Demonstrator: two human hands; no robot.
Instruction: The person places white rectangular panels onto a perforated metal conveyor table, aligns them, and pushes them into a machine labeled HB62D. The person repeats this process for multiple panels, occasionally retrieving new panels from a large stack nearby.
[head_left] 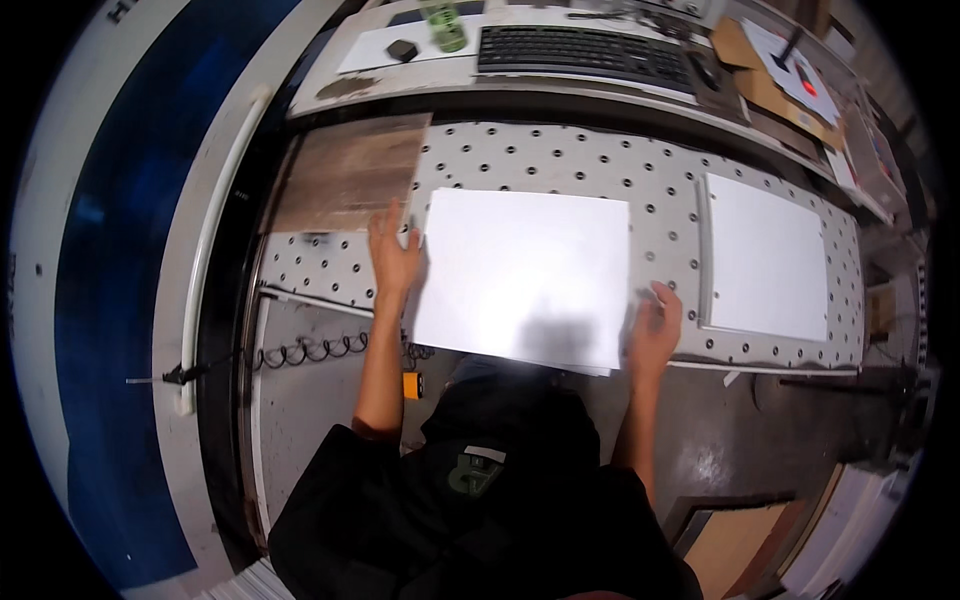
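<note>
Wooden board (pixel 345 175) lies on the studded desk (pixel 575 155), far left. Left grip (pixel 396 265) is wide, nothing pinched, just beside the left edge of the white sheet stack (pixel 525 270); can't tell from here if it touches. Stack lies mid-desk at the front edge, lower right corner looks uneven. I'd square it with light, even taps, palms flat, no buckling. Right grip (pixel 655 330) is half-curled, empty, just off the right edge. Second stack (pixel 768 258) lies further right; I'd avoid bumping it.
</note>
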